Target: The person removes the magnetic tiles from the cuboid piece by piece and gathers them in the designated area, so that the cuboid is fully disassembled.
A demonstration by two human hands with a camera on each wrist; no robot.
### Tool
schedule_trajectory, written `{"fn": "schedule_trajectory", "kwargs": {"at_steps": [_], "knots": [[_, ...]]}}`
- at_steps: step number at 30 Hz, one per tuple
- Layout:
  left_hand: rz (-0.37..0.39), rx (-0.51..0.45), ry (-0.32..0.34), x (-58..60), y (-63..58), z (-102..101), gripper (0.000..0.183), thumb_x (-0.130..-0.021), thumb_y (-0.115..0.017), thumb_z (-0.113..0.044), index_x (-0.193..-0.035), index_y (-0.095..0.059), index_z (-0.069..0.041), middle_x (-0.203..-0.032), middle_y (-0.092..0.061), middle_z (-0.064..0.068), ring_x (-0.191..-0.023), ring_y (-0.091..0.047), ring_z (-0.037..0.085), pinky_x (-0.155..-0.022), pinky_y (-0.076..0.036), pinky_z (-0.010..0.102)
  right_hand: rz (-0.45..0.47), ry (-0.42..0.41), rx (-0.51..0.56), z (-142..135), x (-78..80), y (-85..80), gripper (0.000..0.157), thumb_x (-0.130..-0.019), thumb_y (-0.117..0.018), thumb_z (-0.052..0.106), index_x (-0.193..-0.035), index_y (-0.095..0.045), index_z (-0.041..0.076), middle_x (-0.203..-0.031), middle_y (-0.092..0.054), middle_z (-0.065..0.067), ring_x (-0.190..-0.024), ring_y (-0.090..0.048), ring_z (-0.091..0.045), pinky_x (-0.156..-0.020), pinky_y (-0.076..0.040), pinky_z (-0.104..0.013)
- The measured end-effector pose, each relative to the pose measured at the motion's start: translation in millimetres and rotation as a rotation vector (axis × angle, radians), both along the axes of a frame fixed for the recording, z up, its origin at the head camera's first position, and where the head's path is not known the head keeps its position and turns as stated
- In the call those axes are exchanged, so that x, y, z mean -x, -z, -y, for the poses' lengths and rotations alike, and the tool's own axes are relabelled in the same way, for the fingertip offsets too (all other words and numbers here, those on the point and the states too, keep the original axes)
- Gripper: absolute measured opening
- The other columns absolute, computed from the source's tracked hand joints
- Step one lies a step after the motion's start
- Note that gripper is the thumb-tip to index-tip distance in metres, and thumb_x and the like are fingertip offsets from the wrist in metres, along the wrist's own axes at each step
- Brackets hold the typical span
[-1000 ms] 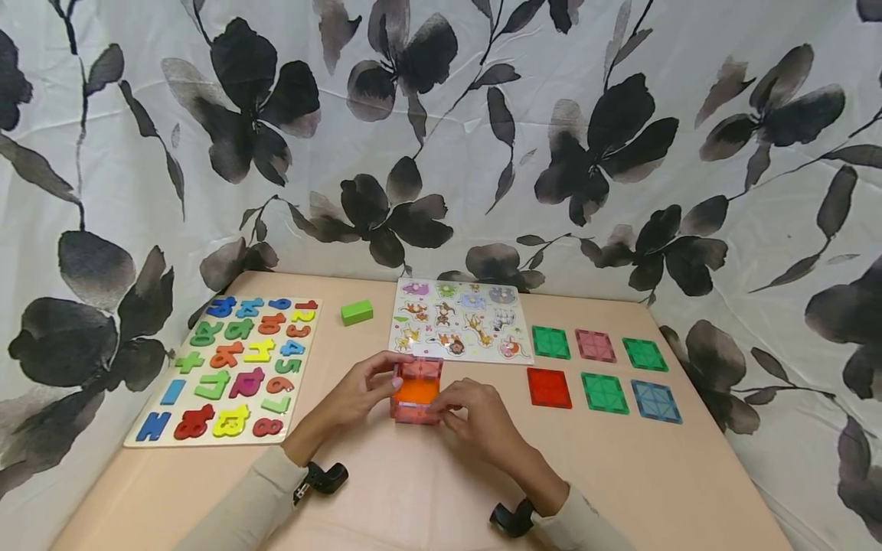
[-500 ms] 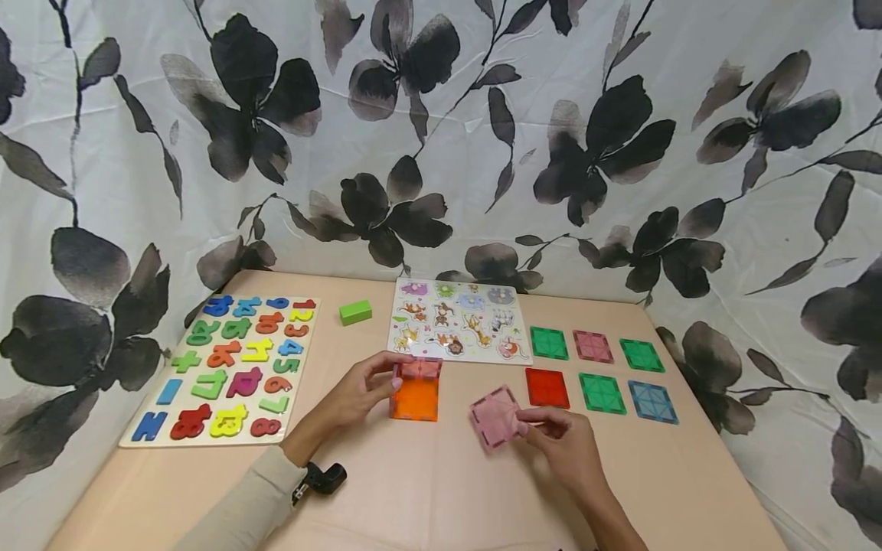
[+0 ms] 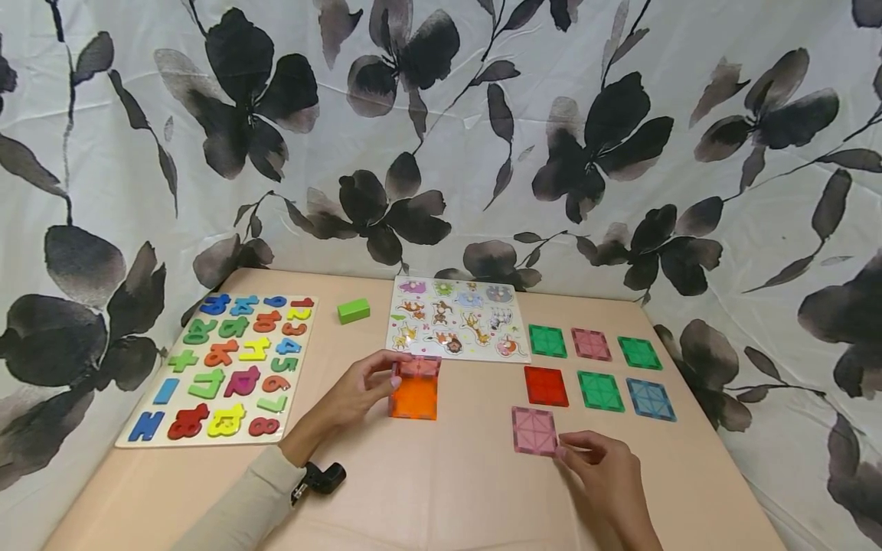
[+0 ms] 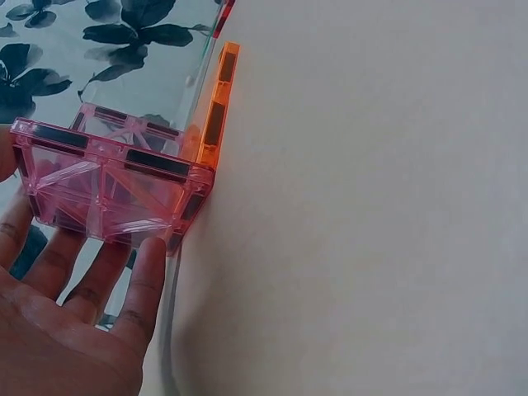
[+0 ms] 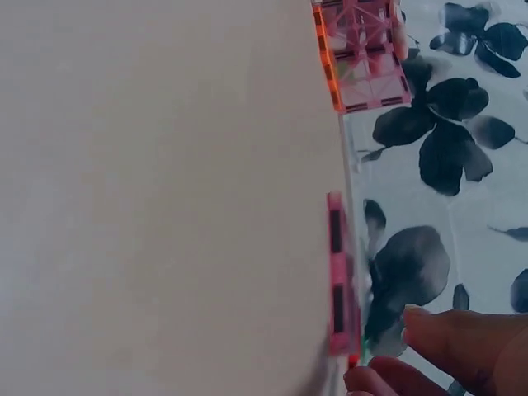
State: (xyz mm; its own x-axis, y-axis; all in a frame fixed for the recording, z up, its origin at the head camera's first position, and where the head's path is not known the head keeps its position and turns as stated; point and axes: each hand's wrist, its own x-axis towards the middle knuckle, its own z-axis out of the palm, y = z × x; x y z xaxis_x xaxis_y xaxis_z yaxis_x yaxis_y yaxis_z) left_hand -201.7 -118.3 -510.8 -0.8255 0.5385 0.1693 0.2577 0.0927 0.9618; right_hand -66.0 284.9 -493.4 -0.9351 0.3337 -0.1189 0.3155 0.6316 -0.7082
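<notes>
Near the table's middle, my left hand [image 3: 354, 390] holds upright pink magnetic tiles [image 4: 99, 194] by their left side, thumb on one side and fingers along the other. They join the far part of an orange magnetic tile [image 3: 416, 399], which lies flat with its near part uncovered. To the right, a loose pink magnetic tile [image 3: 534, 430] lies flat. My right hand [image 3: 609, 471] is at its right edge, fingertips right beside the corner. In the right wrist view, thumb and fingers [image 5: 450, 338] stand apart, with the pink tile [image 5: 340, 276] outside the gap.
Two rows of magnetic tiles lie at right, among them a red tile [image 3: 547, 386] and a blue tile [image 3: 651, 399]. An animal puzzle board [image 3: 458, 321] stands behind the pink tiles. A letter-and-number board [image 3: 234, 367] lies left, with a green block [image 3: 354, 311] nearby.
My right hand has taken a pink tile off the front of the orange tile, carried it right and laid it down below the red tile. My left hand stays in place.
</notes>
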Motion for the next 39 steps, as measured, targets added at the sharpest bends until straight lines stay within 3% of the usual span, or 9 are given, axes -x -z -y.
{"fn": "schedule_trajectory", "kwargs": {"at_steps": [6,9,13,17,22,25,29,34,39], "knots": [[0.005,-0.013,-0.004,-1.2,-3.8,1,0.041,-0.108,-0.057,-0.002,-0.149,-0.054,-0.003,-0.156,-0.053,0.02,-0.147,-0.05,0.048,-0.12,-0.044,0.062,-0.089,-0.128,-0.039,34,22.8,-17.7,0.028,-0.091,-0.084,0.009,-0.117,-0.082,0.019,-0.113,-0.079,-0.005,-0.095,-0.073,-0.016,-0.082,-0.065,-0.026],[0.011,-0.013,-0.004,-0.6,-3.2,1,0.041,-0.108,-0.057,-0.003,-0.149,-0.054,-0.003,-0.156,-0.053,0.019,-0.148,-0.049,0.048,-0.12,-0.044,0.062,-0.143,-0.215,-0.041,62,42.1,-24.7,0.028,-0.089,-0.086,0.012,-0.115,-0.082,0.023,-0.11,-0.079,-0.001,-0.097,-0.072,-0.018,-0.085,-0.066,-0.031],[0.006,-0.002,-0.007,0.6,-1.4,0,0.04,-0.109,-0.057,-0.005,-0.148,-0.054,-0.003,-0.154,-0.054,0.02,-0.148,-0.048,0.046,-0.122,-0.041,0.063,-0.243,-0.371,-0.066,100,71.1,-29.0,0.029,-0.088,-0.087,0.013,-0.114,-0.082,0.025,-0.12,-0.079,0.001,-0.109,-0.072,-0.022,-0.092,-0.065,-0.041],[-0.007,0.002,-0.003,1.1,-1.0,-2,0.039,-0.108,-0.058,-0.004,-0.147,-0.055,-0.004,-0.154,-0.055,0.019,-0.147,-0.048,0.044,-0.124,-0.038,0.066,-0.334,-0.536,-0.1,130,99.4,-31.2,0.027,-0.088,-0.087,0.01,-0.112,-0.084,0.021,-0.128,-0.077,-0.001,-0.121,-0.07,-0.027,-0.096,-0.064,-0.044],[-0.036,-0.009,0.01,0.7,-3.0,-4,0.038,-0.108,-0.058,-0.003,-0.146,-0.057,-0.005,-0.15,-0.06,0.018,-0.145,-0.052,0.043,-0.123,-0.038,0.066,-0.42,-0.667,-0.169,155,124.9,-31.2,0.016,-0.09,-0.085,0.009,-0.104,-0.086,0.016,-0.124,-0.079,-0.006,-0.115,-0.07,-0.027,-0.093,-0.064,-0.041],[-0.044,-0.021,0.021,0.3,-4.2,-4,0.038,-0.108,-0.057,-0.003,-0.146,-0.056,-0.004,-0.144,-0.063,0.023,-0.144,-0.053,0.045,-0.123,-0.037,0.066,-0.418,-0.679,-0.179,163,134.1,-29.7,0.013,-0.091,-0.083,0.007,-0.101,-0.086,0.015,-0.112,-0.082,-0.003,-0.105,-0.072,-0.021,-0.089,-0.063,-0.036],[-0.038,-0.015,0.016,-0.5,-4.8,-4,0.038,-0.108,-0.058,-0.003,-0.146,-0.057,-0.003,-0.149,-0.06,0.022,-0.147,-0.051,0.043,-0.124,-0.037,0.065,-0.387,-0.648,-0.128,165,142.2,-28.2,0.022,-0.092,-0.077,-0.004,-0.099,-0.087,0.015,-0.095,-0.083,0.003,-0.094,-0.074,-0.017,-0.086,-0.065,-0.031],[-0.025,0.006,-0.007,-1.6,-4.9,-2,0.039,-0.107,-0.059,-0.004,-0.146,-0.056,-0.001,-0.158,-0.053,0.019,-0.149,-0.049,0.044,-0.124,-0.037,0.065,-0.354,-0.574,-0.051,162,149.8,-26.2,0.027,-0.095,-0.071,-0.006,-0.098,-0.088,0.016,-0.095,-0.082,0.003,-0.095,-0.074,-0.017,-0.085,-0.066,-0.032],[-0.017,0.029,-0.02,-3.0,-4.6,-1,0.039,-0.108,-0.059,-0.005,-0.146,-0.055,0.0,-0.158,-0.052,0.02,-0.148,-0.048,0.047,-0.124,-0.036,0.067,-0.361,-0.48,0.025,151,152.6,-22.5,0.024,-0.096,-0.073,-0.002,-0.096,-0.087,0.017,-0.096,-0.082,0.002,-0.09,-0.072,-0.016,-0.083,-0.066,-0.033]]}}
